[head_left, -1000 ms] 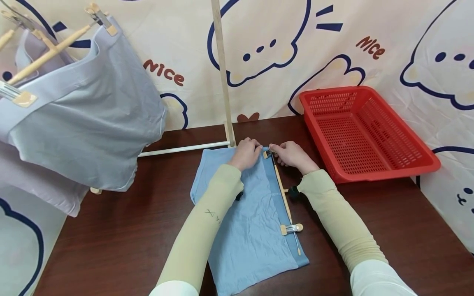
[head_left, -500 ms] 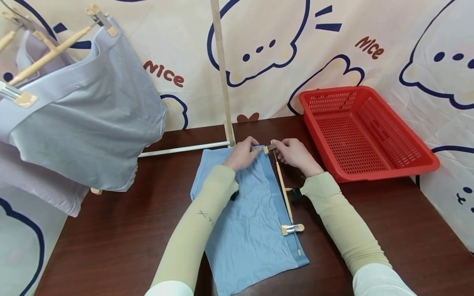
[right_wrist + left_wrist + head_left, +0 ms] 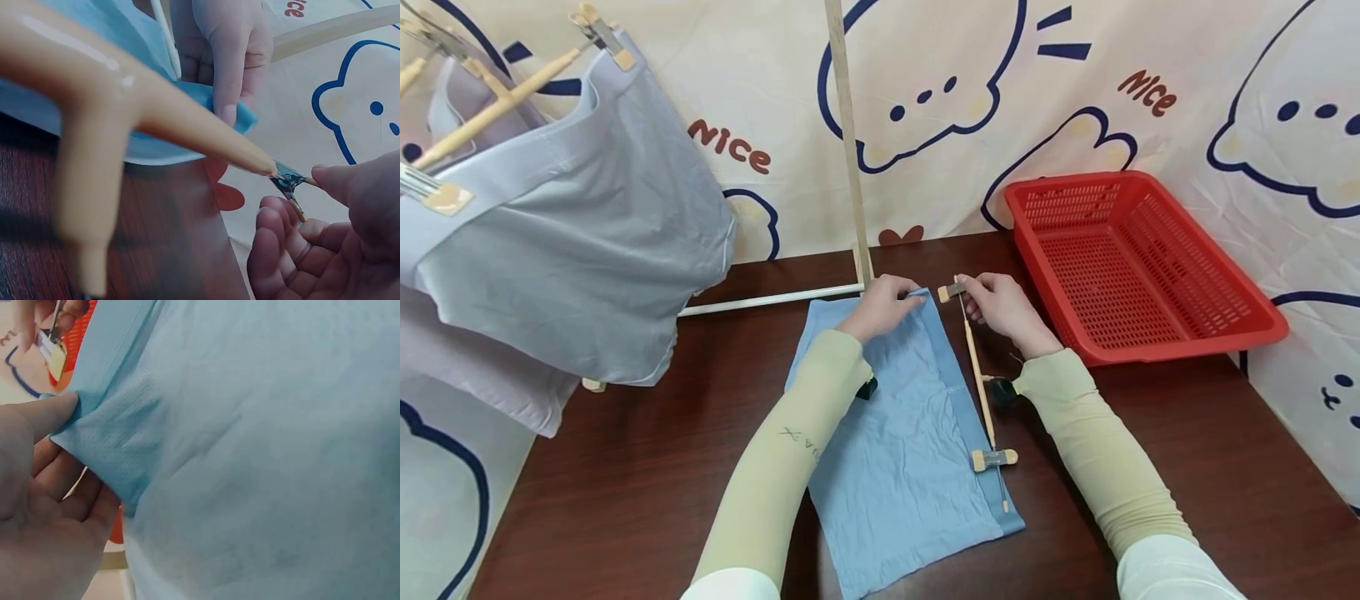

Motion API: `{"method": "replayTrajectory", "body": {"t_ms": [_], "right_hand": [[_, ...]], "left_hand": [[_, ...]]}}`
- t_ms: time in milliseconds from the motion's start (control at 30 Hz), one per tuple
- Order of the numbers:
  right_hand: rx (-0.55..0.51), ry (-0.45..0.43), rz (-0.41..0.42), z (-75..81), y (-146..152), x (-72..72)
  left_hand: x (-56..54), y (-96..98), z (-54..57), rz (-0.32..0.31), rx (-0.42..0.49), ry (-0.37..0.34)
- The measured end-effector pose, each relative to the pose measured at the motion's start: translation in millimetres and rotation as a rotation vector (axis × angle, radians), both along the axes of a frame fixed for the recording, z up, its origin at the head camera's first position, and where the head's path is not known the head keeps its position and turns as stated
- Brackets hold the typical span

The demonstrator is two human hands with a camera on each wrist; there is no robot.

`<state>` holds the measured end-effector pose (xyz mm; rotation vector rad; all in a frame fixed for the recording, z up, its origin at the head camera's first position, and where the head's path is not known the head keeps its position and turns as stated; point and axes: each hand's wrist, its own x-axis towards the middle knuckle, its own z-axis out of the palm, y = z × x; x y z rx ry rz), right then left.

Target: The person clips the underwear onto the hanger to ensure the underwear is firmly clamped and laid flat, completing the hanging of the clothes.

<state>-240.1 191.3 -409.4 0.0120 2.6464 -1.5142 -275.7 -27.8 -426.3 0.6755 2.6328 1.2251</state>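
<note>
Light blue shorts [image 3: 902, 442] lie folded on the table, the darker waistband along their right side. My left hand [image 3: 880, 308] pinches the waistband's far corner between thumb and fingers, raising a small fold, plain in the left wrist view. Just right of it, my right hand [image 3: 996, 304] pinches the far clip [image 3: 951, 292] of a wooden clip hanger [image 3: 979, 375]. A small gap separates this clip from the cloth. The hanger's near clip [image 3: 992, 460] lies across the waistband; whether it bites the cloth I cannot tell.
A red perforated basket [image 3: 1187, 346] stands at the back right. Grey-blue shorts [image 3: 587, 242] and a lilac garment [image 3: 482, 367] hang from clip hangers at the left. Behind the shorts rise a rack's upright pole [image 3: 850, 150] and its white lower bar [image 3: 775, 299].
The far clip, at the waistband a second ago, has shifted slightly up and right, away from the cloth. My left hand has moved a little left and now lifts the corner.
</note>
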Motion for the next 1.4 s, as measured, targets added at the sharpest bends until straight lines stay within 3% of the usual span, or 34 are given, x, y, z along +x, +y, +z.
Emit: {"method": "replayTrajectory", "body": {"t_ms": [200, 667, 933, 1100, 1267, 1400], "right_hand": [[-0.059, 0.045, -0.001, 0.0, -1.0, -1.4], [-0.222, 0.139, 0.053, -5.1, -4.0, -0.8], [-0.234, 0.144, 0.116, -9.4, -10.0, -0.4], [-0.279, 0.091, 0.123, -11.3, -15.0, 0.2], [-0.287, 0.065, 0.112, -14.0, -18.2, 0.0], [-0.279, 0.07, 0.103, -12.6, -16.9, -0.3]], "left_hand": [[0.5, -5.1, 4.0, -0.029, 0.063, -0.036], [4.3, -1.3, 9.4, 0.007, 0.164, -0.071], [6.0, 2.7, 14.4, 0.053, 0.22, -0.031], [5.7, 2.6, 16.1, 0.072, 0.249, -0.023], [5.8, 0.0, 18.4, 0.069, 0.24, -0.024], [7.5, -8.5, 20.9, 0.061, 0.156, -0.018]]}}
